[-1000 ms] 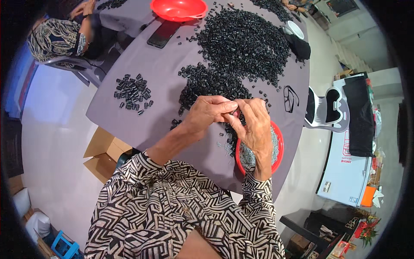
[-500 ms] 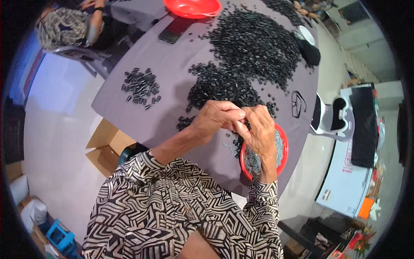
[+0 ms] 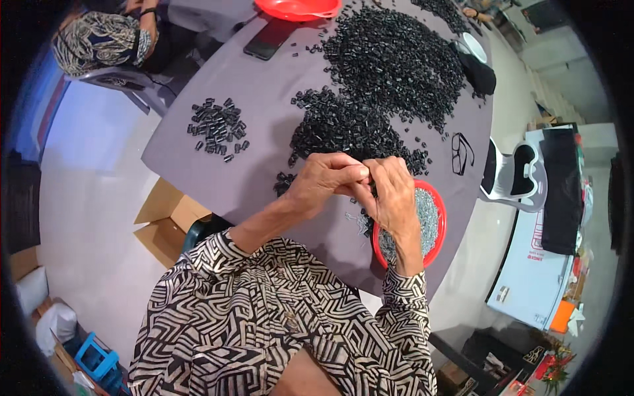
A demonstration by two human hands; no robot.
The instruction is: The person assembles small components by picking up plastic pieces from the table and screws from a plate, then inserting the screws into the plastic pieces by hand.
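Note:
My left hand (image 3: 318, 183) and my right hand (image 3: 396, 201) meet over the near side of the table, fingertips pinched together. Whatever sits between the fingers is too small and covered to make out. Just beyond them spreads a heap of small black pieces (image 3: 343, 125), short and block-like. Under my right wrist stands a red bowl (image 3: 442, 231) holding many thin silvery pieces (image 3: 428, 214), which look like screws or pins. A few more silvery pieces (image 3: 360, 221) lie loose beside the bowl. Off to the left is a separate small group of black pieces (image 3: 218, 127).
A larger black heap (image 3: 396, 63) covers the table's far part. Around it are a phone (image 3: 267, 39), a red basin (image 3: 300, 8), a white cup (image 3: 474, 47) and eyeglasses (image 3: 460, 154). A cardboard box (image 3: 168, 224) is at the left; another person (image 3: 102, 43) sits far left.
My hands stay pinched together in nearly the same place, with a slight shift of the fingers. The whole view has moved a little; the person at far left has changed posture.

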